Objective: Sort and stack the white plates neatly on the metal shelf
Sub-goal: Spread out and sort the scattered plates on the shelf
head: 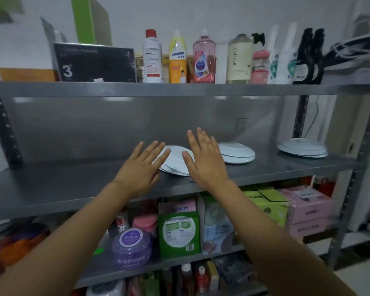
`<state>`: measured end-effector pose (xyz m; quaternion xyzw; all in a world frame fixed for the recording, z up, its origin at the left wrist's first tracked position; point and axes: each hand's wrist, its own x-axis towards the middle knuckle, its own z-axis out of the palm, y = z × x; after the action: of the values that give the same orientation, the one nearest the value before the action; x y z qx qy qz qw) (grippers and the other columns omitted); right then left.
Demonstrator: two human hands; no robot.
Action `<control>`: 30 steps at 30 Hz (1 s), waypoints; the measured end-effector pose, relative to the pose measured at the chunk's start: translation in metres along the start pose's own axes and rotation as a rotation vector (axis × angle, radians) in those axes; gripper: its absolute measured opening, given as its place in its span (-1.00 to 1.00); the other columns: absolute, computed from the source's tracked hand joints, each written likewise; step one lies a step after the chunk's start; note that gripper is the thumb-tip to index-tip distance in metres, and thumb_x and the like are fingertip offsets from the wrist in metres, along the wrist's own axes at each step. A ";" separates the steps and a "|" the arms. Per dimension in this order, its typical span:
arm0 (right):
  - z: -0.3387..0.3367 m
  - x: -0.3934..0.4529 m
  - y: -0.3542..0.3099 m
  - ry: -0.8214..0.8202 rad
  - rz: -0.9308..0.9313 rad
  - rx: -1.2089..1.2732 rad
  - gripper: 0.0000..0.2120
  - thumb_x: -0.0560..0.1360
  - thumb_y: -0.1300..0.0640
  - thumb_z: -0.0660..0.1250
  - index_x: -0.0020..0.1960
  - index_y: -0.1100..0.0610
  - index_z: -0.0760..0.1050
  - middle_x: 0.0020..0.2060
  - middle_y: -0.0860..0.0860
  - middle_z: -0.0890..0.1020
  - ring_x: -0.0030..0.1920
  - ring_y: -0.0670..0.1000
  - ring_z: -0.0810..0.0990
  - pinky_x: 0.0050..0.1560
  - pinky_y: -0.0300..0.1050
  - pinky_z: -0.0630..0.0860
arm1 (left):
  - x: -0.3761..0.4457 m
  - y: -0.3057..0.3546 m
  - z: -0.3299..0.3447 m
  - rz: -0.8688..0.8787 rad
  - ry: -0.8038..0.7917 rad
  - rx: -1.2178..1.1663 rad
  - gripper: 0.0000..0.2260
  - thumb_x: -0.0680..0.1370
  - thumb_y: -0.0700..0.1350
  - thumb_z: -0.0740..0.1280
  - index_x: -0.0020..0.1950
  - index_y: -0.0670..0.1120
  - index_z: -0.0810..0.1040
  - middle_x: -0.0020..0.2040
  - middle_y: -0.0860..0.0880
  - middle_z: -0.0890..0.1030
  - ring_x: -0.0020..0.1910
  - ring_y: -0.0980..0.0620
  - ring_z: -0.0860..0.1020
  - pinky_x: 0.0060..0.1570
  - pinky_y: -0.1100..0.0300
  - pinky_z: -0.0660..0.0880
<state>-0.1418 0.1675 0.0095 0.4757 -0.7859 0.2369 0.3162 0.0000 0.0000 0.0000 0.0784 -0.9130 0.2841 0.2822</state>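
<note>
Across the middle of the frame the metal shelf (73, 184) is carrying three separate groups of white plates, and that spread is what the job is about. At the right edge of the shelf a stack of plates (303, 147) is sitting flat; just right of centre a second pair of plates (236, 155) is lying upside down, one on the other; at centre the nearest plates (175, 161) are tilting toward the lower left, seemingly two nested together.

The left hand (140, 169) is reaching in from the lower left with fingers straight and spread, its fingertips lying over the left rim of the tilted plates; whether they are touching is unclear. The right hand (205, 161) is coming in beside it, also flat and released, thumb over the right part of the same plates. Neither hand is grasping anything.

Judging from this, the step in hand is taking hold of the centre plates. Doing it well is probably a matter of gripping opposite rims with both hands and lifting them level instead of dragging them on the steel. The other groups are lying well apart, so carrying rather than sliding looks safer. Turning all the plates one way up before stacking should be keeping the pile even.
</note>
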 end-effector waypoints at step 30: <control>0.095 0.058 0.045 -0.466 0.157 0.199 -0.15 0.41 -0.13 0.40 0.53 0.05 0.04 0.48 0.13 0.23 0.46 0.14 0.22 0.39 0.00 0.28 | 0.040 -0.023 0.068 -0.220 -0.182 -0.025 -0.36 0.57 0.01 0.17 0.56 -0.03 -0.06 0.58 -0.06 -0.06 0.55 -0.06 -0.10 0.44 -0.26 -0.18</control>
<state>-0.2280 0.0883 -0.0169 0.4838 -0.8448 0.2207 0.0592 -0.0580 -0.0565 -0.0127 0.2000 -0.9241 0.2318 0.2287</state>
